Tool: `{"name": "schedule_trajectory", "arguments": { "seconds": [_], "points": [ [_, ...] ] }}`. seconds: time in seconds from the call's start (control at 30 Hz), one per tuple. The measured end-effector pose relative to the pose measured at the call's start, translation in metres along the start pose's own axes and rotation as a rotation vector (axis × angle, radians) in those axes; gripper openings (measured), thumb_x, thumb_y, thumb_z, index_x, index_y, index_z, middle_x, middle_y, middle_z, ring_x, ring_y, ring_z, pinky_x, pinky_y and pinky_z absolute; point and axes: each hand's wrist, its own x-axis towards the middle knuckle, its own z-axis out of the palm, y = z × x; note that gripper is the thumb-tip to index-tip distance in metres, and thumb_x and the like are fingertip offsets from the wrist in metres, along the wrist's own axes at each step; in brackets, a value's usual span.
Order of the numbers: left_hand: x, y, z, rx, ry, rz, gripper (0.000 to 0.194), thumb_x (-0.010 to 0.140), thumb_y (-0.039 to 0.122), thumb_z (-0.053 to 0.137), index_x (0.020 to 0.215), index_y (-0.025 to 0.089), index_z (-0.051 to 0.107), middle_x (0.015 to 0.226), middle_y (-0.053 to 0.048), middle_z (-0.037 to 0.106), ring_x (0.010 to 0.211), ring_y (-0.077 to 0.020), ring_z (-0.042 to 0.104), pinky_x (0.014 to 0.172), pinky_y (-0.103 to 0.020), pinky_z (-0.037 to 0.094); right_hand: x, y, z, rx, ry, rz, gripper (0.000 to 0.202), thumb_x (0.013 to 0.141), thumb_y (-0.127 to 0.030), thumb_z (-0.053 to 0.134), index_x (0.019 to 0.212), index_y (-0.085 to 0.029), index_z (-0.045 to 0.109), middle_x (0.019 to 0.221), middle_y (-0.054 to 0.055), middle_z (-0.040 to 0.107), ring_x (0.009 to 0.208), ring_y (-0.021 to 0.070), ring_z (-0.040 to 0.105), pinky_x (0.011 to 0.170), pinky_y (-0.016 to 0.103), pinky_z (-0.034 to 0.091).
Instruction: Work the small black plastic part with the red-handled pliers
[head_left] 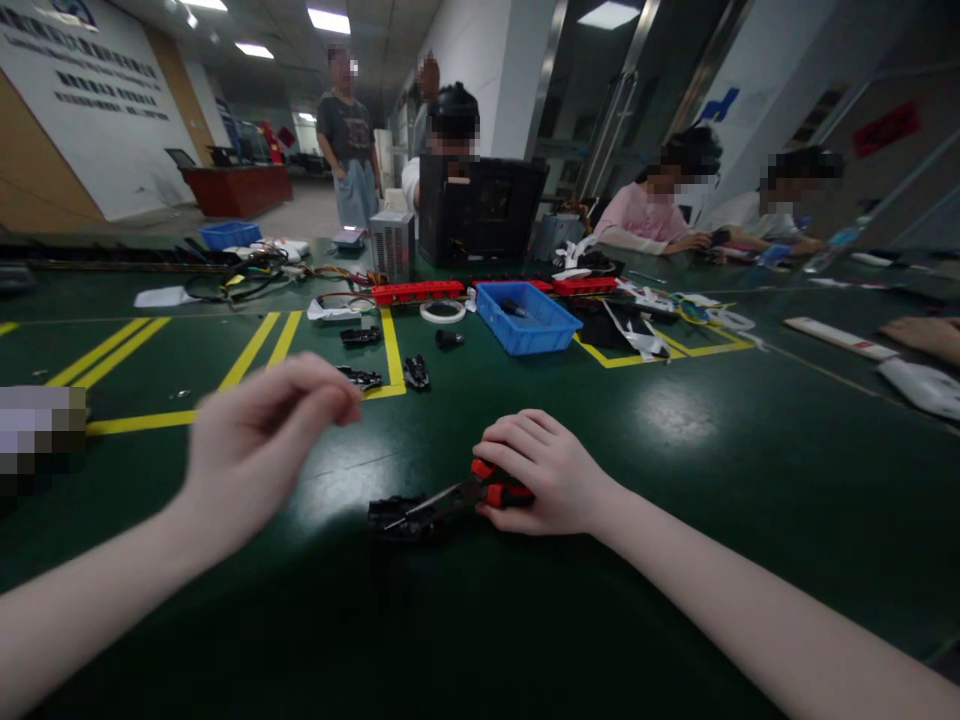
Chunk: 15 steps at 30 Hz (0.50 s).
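Observation:
Red-and-black handled long-nose pliers (480,488) are gripped in my right hand (551,475), low over the green table. Their jaws point left and lie across a small black plastic part (394,515); I cannot tell whether they grip it. My left hand (259,440) is raised to the left of that part, slightly blurred, its thumb and fingertips pinched together. Whatever those fingertips may hold is too small to make out. Beyond my left hand lie more black parts: one (361,335) further back, one (363,378) partly behind the fingers, and one (416,372) just right of them.
A blue tray (536,335) with a dark item inside stands past my right hand. Near it are a roll of tape (442,312) and a black cylindrical piece (450,340). Red strips (418,292), cables and a black case (480,210) line the back, where people sit and stand.

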Motion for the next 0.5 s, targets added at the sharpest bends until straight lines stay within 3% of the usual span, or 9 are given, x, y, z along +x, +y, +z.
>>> {"name": "schedule_trajectory", "arguments": {
  "seconds": [0.1,0.13,0.23,0.37,0.5],
  "points": [
    [-0.010,-0.008,0.018,-0.044,-0.325,-0.027,0.023,0.099,0.028,0.044,0.091,0.019,0.064,0.085,-0.002,0.062,0.080,-0.0132,0.059,0.070,-0.024,0.051,-0.001,0.002,-0.002,0.010,0.011,-0.001,0.039,0.079,-0.044,0.062,0.106,-0.015,0.063,0.104,0.011,0.066,0.099,0.0237,0.060,0.088,0.041,0.046],
    [-0.013,-0.010,0.022,-0.050,-0.441,-0.033,0.026,0.100,0.028,0.041,0.094,0.019,0.065,0.092,-0.004,0.063,0.086,-0.0155,0.059,0.074,-0.026,0.051,-0.001,0.002,-0.003,0.013,0.016,-0.002,0.039,0.079,-0.044,0.062,0.107,-0.015,0.063,0.103,0.011,0.066,0.099,0.0237,0.060,0.088,0.041,0.046],
    [-0.018,-0.014,0.023,-0.007,-0.645,0.031,0.023,0.097,0.032,0.046,0.105,0.022,0.065,0.109,-0.006,0.061,0.101,-0.0203,0.056,0.086,-0.031,0.049,-0.001,0.001,-0.006,0.016,0.017,-0.005,0.038,0.080,-0.043,0.061,0.106,-0.016,0.063,0.101,0.010,0.067,0.096,0.0232,0.061,0.086,0.041,0.047],
    [-0.018,-0.017,0.016,0.102,-0.753,0.068,0.030,0.083,0.038,0.068,0.109,0.025,0.064,0.121,-0.006,0.057,0.107,-0.0249,0.054,0.091,-0.036,0.046,0.001,-0.002,-0.007,0.019,0.000,-0.013,0.036,0.080,-0.042,0.061,0.103,-0.015,0.064,0.095,0.010,0.067,0.090,0.0223,0.062,0.080,0.038,0.049],
    [-0.016,-0.018,0.018,0.117,-0.775,0.089,0.027,0.084,0.030,0.069,0.109,0.023,0.062,0.117,-0.005,0.060,0.105,-0.0228,0.056,0.093,-0.036,0.044,0.001,-0.002,-0.007,0.023,0.022,-0.010,0.037,0.078,-0.042,0.062,0.103,-0.016,0.065,0.095,0.010,0.068,0.093,0.0236,0.062,0.082,0.040,0.050]
  ]
}}
